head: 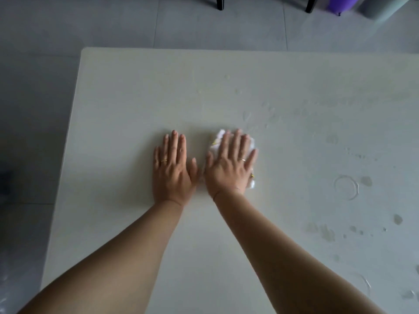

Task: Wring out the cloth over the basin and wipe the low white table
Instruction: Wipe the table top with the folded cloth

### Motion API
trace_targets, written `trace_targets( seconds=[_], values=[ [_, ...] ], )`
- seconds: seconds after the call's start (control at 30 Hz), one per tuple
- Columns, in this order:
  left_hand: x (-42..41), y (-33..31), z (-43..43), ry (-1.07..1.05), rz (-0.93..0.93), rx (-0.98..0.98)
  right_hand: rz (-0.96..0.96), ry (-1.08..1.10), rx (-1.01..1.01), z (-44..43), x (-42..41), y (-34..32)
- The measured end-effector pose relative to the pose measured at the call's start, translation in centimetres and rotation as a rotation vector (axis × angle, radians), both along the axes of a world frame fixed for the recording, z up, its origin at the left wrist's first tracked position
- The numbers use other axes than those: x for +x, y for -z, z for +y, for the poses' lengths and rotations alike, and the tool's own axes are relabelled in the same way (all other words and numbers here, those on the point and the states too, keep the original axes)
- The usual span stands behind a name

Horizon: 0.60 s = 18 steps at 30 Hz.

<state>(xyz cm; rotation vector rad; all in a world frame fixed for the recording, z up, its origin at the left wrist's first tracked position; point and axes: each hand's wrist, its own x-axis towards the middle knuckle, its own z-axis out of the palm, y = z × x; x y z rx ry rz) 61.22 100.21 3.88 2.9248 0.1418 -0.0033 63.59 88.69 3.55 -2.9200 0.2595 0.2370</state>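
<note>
Clearly the cloth lies bunched on the low white table, pinned flat under the right hand, palm down with fingers spread, pressing rather than clutching. Just left of it, the left hand rests flat and empty on the bare top. Wiping seems underway; next, I judge, comes a sweep right toward the water rings and droplets.
</note>
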Motion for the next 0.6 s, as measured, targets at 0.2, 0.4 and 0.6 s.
trace_targets(
  seconds=[0.2, 0.4, 0.6],
  values=[
    [0.1, -0.2, 0.2, 0.000, 0.029, 0.004, -0.066, -0.448, 0.024, -5.1, 3.1, -0.6],
    [0.2, -0.2, 0.1, -0.011, 0.060, 0.014, 0.019, 0.153, -0.028, -6.1, 7.3, -0.5],
    [0.2, -0.2, 0.1, -0.018, 0.059, 0.037, 0.004, -0.388, 0.066, 2.2, 5.1, -0.3]
  ],
)
